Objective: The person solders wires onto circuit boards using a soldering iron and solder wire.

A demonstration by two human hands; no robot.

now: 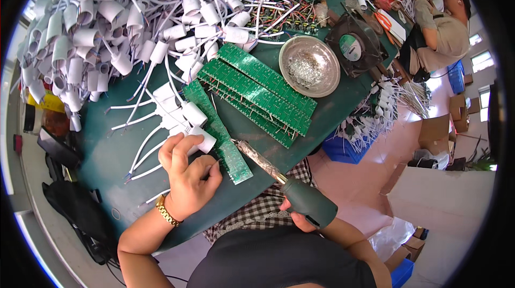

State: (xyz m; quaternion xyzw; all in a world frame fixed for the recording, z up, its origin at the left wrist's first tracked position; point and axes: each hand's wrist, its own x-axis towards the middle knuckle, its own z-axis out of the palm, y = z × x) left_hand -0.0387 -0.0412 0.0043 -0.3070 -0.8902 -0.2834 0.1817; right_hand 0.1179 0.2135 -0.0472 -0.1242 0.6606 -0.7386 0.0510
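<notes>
My right hand (300, 216), largely hidden behind the thick dark green handle, grips a soldering iron (259, 162). Its tip meets the right edge of a narrow green circuit board strip (219, 133) lying on the green tabletop. Beside the strip's lower left edge, my left hand (188, 172) has thumb and index finger pinched together. Whatever is between them is too small to make out. Just beyond those fingers lies a white cylindrical lamp socket (205, 140), one of several lined along the strip with white wires trailing left.
A large heap of white sockets (88, 36) fills the far left. Stacked circuit boards (257, 92), a bowl of solder scraps (286, 71) and a black fan (370, 41) stand right of the strip. A blue bin (335, 149) is below the table's right edge. Another person (445, 36) sits far right.
</notes>
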